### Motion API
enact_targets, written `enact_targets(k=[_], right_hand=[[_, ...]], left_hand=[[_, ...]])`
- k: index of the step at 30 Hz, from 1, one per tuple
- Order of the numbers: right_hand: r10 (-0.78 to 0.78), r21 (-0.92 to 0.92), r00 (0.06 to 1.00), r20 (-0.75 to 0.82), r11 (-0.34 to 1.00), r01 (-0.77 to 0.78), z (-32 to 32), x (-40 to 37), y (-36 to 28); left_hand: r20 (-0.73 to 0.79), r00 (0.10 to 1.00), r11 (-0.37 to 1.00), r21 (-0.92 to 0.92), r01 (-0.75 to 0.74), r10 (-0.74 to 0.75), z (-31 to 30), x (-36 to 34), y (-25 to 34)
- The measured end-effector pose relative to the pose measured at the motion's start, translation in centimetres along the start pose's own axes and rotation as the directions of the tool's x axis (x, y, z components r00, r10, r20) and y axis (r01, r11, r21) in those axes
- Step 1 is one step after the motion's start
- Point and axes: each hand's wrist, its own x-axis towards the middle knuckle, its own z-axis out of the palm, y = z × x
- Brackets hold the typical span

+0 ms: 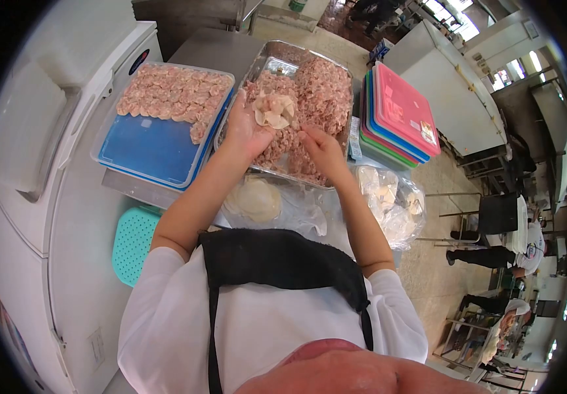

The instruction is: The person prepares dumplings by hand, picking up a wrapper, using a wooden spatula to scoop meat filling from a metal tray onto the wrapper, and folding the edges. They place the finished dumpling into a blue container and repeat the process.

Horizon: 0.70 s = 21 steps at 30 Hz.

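My left hand [247, 130] holds a thin pale dumpling wrapper [275, 110] on its fingers, with a bit of minced meat in its middle. Beneath is a large metal tray [277, 49] heaped with pink minced meat [326, 85]. My right hand [323, 150] is over the tray's right front part, fingers closed together near the meat; whatever they pinch is hidden. Close to my body lies a stack of round wrappers [254, 199] on plastic. To the left, a blue tray [145, 148] bears rows of filled dumplings [172, 92] in its far half.
A stack of coloured lids or trays [405, 108] stands right of the meat. A plastic bag of wrappers [392, 200] lies at the right table edge. A turquoise perforated basket [135, 243] sits lower left, beside a white freezer [86, 262]. Other people work far right.
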Motion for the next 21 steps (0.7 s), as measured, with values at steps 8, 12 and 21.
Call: enact_targets(k=[8,12,21], right_hand=[[0.000,-0.509,0.996,0.084,0.860,0.043,-3.6,-1.7,-3.4],[-0.082,-0.608,0.996,0.032,0.789,0.084,-3.2,-2.2,-5.2],[0.234,-0.712,0.971,0.048,0.690,-0.131,-1.0,-3.6,4.5]], left_hand=[[0.059,0.988,0.987,0.072,-0.146,0.142,-3.7,2.2,1.0],[0.156,0.980,0.986,0.093,-0.136,0.120,-5.5,3.6,0.9],[0.025,0.984,0.977,0.121,-0.177,0.175,-5.9,3.1,-0.6]])
